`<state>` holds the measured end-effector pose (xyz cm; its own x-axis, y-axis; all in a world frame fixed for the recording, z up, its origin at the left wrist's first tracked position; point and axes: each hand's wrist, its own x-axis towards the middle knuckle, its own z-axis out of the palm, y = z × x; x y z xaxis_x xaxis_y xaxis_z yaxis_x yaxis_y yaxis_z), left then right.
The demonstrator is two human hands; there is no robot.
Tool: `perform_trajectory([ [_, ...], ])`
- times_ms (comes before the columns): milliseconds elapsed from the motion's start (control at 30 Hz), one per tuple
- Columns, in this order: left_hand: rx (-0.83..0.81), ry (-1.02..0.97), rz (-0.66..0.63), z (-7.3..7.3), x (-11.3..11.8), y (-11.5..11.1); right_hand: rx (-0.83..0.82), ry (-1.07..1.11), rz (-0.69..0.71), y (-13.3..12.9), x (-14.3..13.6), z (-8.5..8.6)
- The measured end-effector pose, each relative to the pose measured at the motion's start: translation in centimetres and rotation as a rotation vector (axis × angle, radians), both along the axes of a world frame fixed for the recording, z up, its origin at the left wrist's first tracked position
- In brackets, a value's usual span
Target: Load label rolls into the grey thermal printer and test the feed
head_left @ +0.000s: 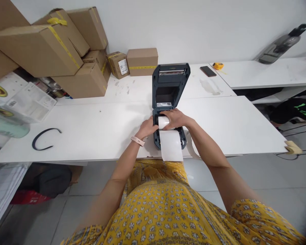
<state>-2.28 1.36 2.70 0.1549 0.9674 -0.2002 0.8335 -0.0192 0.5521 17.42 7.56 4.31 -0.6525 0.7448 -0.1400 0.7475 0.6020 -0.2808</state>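
A dark blue-grey label printer (170, 81) stands on the white table with its lid raised. Inside its lower body lies a white label roll (163, 122), and a strip of white label paper (171, 146) hangs out over the front and the table edge. My right hand (177, 119) is wrapped over the roll, thumb and fingers on either side. At the left side of the printer body, my left hand (148, 128) rests with its fingers at the housing next to the roll; its fingertips are partly hidden.
Cardboard boxes (86, 81) are stacked at the back left. A black curved band (34, 141) lies on the left of the white table (91, 117). Behind the printer to the right are a phone (208, 71), a yellow tape measure (218, 66) and a bottle (279, 47).
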Motion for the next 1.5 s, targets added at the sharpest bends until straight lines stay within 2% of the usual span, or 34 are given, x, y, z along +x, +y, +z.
perform_trajectory([
  [100, 0.0, -0.004, -0.007, 0.2, 0.0, 0.0, -0.21, 0.249, 0.054, 0.5, 2.1, 1.1],
  [200, 0.001, -0.016, -0.002, 0.2, -0.1, -0.1, -0.362, 0.583, 0.061, 0.4, 5.9, 2.1],
  [333, 0.0, -0.034, 0.007, 0.2, -0.1, -0.4, -0.43, 1.099, -0.061, -0.9, 10.8, 3.0],
  [400, -0.001, -0.037, 0.017, 0.2, 0.0, -0.4, -0.384, 1.231, -0.172, -1.4, 12.3, 3.0],
  [500, -0.008, -0.042, 0.029, 0.2, 0.0, -0.4, -0.251, 1.252, -0.437, -0.7, 13.1, 2.2],
  [567, 0.0, -0.048, 0.033, 0.2, 0.0, -0.4, -0.18, 1.225, -0.622, 1.0, 13.0, 1.1],
  [633, 0.009, -0.054, 0.032, 0.1, 0.0, -0.4, -0.143, 1.198, -0.734, 3.1, 12.7, -0.5],
  [733, 0.004, -0.063, 0.03, -0.1, -0.1, -0.3, -0.111, 1.121, -0.851, 5.7, 12.3, -3.0],
  [800, 0.001, -0.065, 0.033, -0.2, -0.1, -0.3, -0.101, 1.06, -0.915, 6.5, 12.1, -4.7],
  [967, 0.002, -0.084, 0.039, -0.2, -0.1, -0.2, -0.126, 0.989, -0.909, 6.2, 11.6, -7.6],
  [1167, 0.021, -0.116, 0.036, 0.0, 0.0, -0.5, -0.167, 1.042, -0.828, 3.6, 13.0, -8.3],
  [1333, 0.029, -0.131, 0.045, -0.2, 0.0, -0.5, -0.197, 1.114, -0.836, -3.3, 15.7, -8.7],
  [1433, 0.029, -0.124, 0.035, -0.3, -0.1, -0.4, -0.36, 1.009, -0.666, -7.5, 15.8, -9.3],
  [1500, 0.034, -0.118, 0.033, -0.4, -0.1, -0.3, -0.378, 0.912, -0.547, -9.0, 15.0, -9.7],
])
